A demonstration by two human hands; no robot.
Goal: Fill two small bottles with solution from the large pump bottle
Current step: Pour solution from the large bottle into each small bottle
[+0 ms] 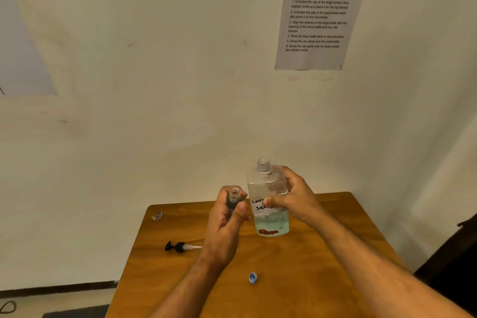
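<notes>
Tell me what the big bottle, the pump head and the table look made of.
Large bottle: clear, glossy plastic, probably; the liquid shows through.
Pump head: black and white plastic, apparently, with a pale tube.
Table: brown wood or wood-look laminate with a soft sheen.

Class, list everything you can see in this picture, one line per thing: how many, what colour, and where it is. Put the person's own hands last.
large bottle: 1, clear with pale blue liquid and a white handwritten label, uncapped, held upright above the table
small bottle: 1, clear and dark-looking, uncapped, held beside the large bottle
pump head: 1, black with a white tube, lying at the table's left
blue cap: 1, on the table, near side
small object: 1, bluish, far left corner; too small to identify
table: 1, brown wood, against the wall
instruction sheet: 1, white, on the wall
left hand: grips the small bottle
right hand: grips the large bottle
</notes>
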